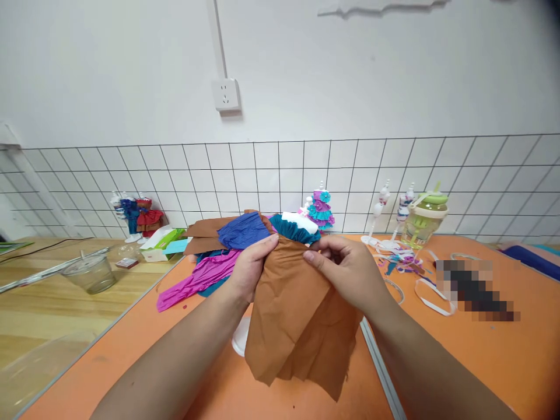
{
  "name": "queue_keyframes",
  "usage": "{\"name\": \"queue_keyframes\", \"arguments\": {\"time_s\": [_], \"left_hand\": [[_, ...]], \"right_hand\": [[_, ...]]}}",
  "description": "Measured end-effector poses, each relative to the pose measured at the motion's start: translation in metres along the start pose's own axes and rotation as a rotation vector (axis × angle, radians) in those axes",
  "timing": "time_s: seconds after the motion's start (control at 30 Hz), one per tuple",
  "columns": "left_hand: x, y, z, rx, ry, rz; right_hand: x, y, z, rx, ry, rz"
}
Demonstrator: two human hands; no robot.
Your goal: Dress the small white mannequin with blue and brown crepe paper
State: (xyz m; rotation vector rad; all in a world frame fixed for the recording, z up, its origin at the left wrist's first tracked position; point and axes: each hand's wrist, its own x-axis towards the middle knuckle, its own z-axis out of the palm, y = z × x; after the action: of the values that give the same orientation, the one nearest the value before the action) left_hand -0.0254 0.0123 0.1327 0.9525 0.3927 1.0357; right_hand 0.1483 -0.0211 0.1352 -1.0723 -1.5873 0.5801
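My left hand pinches the gathered upper edge of a brown crepe-paper-like sheet from the left. At the same edge on the right, my right hand is closed on the sheet with thumb and fingers. The brown sheet hangs down in loose, overlapping folds. Just above it a teal ruffle circles a small white dress form, tilted away from me. Part of a white round base shows behind the sheet, low on the left. The rest of the form is hidden.
Magenta, blue and brown sheets lie at the left. Behind stand a ruffled purple-teal form, white mini forms and a green-lidded bottle. White tape loops and a blurred dark object lie right.
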Motion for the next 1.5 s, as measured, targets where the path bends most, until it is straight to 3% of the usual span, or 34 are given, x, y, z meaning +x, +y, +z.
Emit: {"name": "queue_keyframes", "arguments": {"time_s": [0.27,0.43,0.6,0.67,0.87,0.97,1.1,1.2,1.37,1.5], "left_hand": [[0.003,-0.007,-0.003,0.051,-0.036,0.002],[0.004,0.003,-0.015,0.2,-0.048,-0.025],[-0.003,0.018,-0.014,0.398,-0.287,-0.045],[-0.004,0.019,-0.012,0.505,-0.307,-0.056],[-0.002,0.019,-0.017,0.644,-0.235,-0.088],[-0.004,0.026,-0.023,0.71,-0.131,-0.091],[-0.009,0.035,-0.033,0.634,-0.035,-0.032],[-0.011,0.042,-0.043,0.568,0.016,-0.012],[-0.007,0.047,-0.048,0.663,0.132,-0.028],[0.007,0.039,-0.051,0.771,0.139,-0.079]], "right_hand": [[-0.001,-0.006,0.001,-0.083,0.053,0.016],[0.002,-0.003,-0.002,-0.041,0.062,-0.002],[0.004,0.0,-0.004,-0.092,0.01,0.0],[0.003,-0.001,-0.003,-0.154,-0.051,-0.003],[0.0,-0.003,-0.003,-0.222,-0.145,-0.022],[-0.001,-0.001,-0.004,-0.217,-0.269,-0.001],[0.0,0.006,-0.005,-0.144,-0.472,0.043],[0.002,0.011,-0.008,-0.054,-0.554,0.079],[0.008,0.02,-0.014,-0.201,-0.516,0.05],[0.018,0.039,-0.017,-0.276,-0.479,0.06]]}}
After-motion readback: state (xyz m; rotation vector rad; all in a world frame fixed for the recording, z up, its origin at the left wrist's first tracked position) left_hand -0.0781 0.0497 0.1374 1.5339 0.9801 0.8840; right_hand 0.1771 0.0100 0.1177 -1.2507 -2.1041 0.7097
